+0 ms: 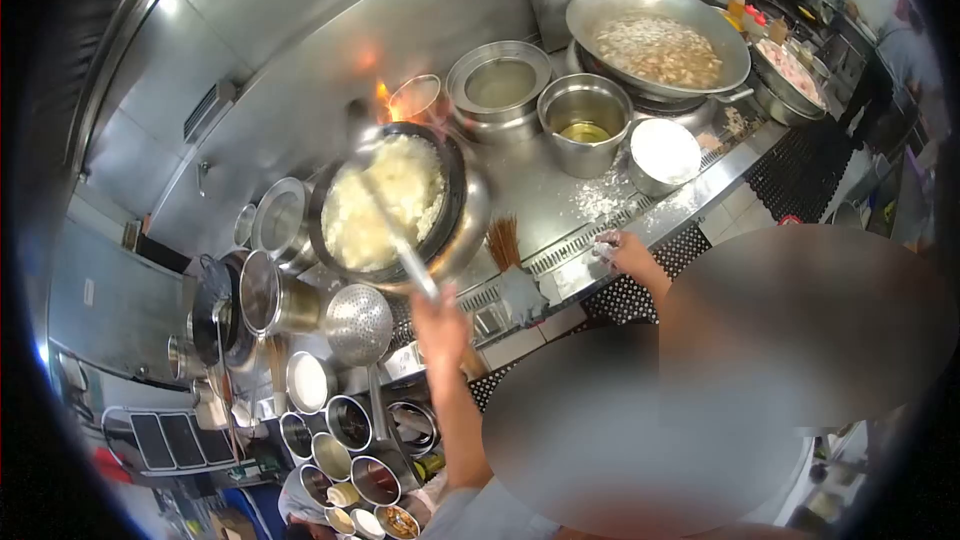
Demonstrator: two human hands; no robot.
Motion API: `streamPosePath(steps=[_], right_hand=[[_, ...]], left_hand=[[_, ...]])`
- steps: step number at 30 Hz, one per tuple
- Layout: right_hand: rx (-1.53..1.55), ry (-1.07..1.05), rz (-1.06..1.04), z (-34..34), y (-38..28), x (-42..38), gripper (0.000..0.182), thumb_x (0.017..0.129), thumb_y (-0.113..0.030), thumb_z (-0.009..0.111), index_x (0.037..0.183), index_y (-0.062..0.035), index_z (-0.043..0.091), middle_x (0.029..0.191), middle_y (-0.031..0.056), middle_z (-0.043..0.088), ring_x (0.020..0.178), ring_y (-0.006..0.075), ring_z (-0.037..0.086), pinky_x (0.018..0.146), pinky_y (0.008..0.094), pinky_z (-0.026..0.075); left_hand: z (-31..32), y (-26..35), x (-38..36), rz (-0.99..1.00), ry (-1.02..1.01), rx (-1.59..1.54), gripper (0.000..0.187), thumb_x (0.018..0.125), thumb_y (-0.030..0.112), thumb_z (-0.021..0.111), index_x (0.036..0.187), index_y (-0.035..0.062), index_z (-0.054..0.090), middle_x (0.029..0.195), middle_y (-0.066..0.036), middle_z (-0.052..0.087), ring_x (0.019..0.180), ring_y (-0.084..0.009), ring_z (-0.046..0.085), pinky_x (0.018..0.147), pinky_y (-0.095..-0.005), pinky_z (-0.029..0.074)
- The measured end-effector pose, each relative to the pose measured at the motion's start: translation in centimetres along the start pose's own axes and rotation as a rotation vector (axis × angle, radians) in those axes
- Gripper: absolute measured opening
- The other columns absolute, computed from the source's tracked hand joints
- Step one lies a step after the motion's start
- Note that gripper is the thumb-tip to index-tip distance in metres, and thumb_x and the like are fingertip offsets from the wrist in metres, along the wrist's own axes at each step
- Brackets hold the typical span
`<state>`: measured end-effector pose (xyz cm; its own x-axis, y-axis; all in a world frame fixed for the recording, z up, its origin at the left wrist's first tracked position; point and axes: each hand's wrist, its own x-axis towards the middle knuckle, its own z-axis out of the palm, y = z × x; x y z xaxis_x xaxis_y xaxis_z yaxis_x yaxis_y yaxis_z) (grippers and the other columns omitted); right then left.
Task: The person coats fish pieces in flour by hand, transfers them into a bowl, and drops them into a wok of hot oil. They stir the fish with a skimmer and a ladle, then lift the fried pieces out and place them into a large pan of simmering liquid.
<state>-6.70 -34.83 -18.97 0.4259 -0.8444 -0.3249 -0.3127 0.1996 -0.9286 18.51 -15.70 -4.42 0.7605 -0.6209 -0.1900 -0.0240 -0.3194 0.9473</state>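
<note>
My left hand [440, 330] is closed round the handle of a long metal ladle [392, 222]. The ladle's blurred head is over the far rim of a black wok [455, 175]. Inside the wok is a pale yellow and white mass of rice-like food [390, 202]. My right hand [632, 255] is at the counter's front edge, its fingers curled on something whitish that I cannot make out. A bamboo brush [503, 238] stands between the wok and that hand. Flames [388, 100] show behind the wok.
A perforated skimmer [360, 325] and several seasoning pots [350, 422] are at the left. Along the back stand a pot of oil [585, 115], a bowl of white powder [664, 154] and a large wok of bubbling liquid [660, 45]. Blurred patches hide the lower right.
</note>
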Motion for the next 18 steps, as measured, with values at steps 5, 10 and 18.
streamPosePath(steps=[5, 10, 18], right_hand=[[0.065, -0.038, 0.041, -2.2, 1.2, 2.6, 0.032, 0.082, -0.009, 0.054, 0.113, -0.0029, 0.059, 0.069, 0.009, 0.063, 0.057, 0.0146, 0.06, 0.051, 0.0276, 0.048], [0.182, -0.152, 0.082, -4.4, 4.1, 6.0, 0.035, 0.079, -0.003, 0.052, 0.114, -0.0026, 0.058, 0.07, 0.0088, 0.064, 0.055, 0.0139, 0.059, 0.05, 0.0269, 0.048], [0.111, -0.187, 0.13, -9.9, 5.6, 8.4, 0.029, 0.084, -0.012, 0.057, 0.111, -0.0003, 0.058, 0.069, 0.0048, 0.062, 0.052, 0.0087, 0.051, 0.046, 0.0223, 0.039]], left_hand=[[14.9, 3.5, 10.0, 0.158, -0.21, 0.236, 0.038, 0.087, 0.024, 0.058, 0.101, -0.0096, 0.046, 0.067, -0.016, 0.056, 0.044, -0.021, 0.054, 0.04, -0.0348, 0.042], [25.7, 6.6, 21.6, 0.128, -0.232, 0.496, 0.044, 0.085, 0.025, 0.061, 0.103, -0.0121, 0.045, 0.065, -0.018, 0.058, 0.048, -0.0269, 0.058, 0.044, -0.0366, 0.045], [29.5, 2.8, 35.4, -0.802, -0.7, -1.106, 0.051, 0.085, 0.015, 0.058, 0.122, -0.0109, 0.033, 0.063, -0.005, 0.049, 0.048, -0.0146, 0.052, 0.045, -0.0263, 0.047]])
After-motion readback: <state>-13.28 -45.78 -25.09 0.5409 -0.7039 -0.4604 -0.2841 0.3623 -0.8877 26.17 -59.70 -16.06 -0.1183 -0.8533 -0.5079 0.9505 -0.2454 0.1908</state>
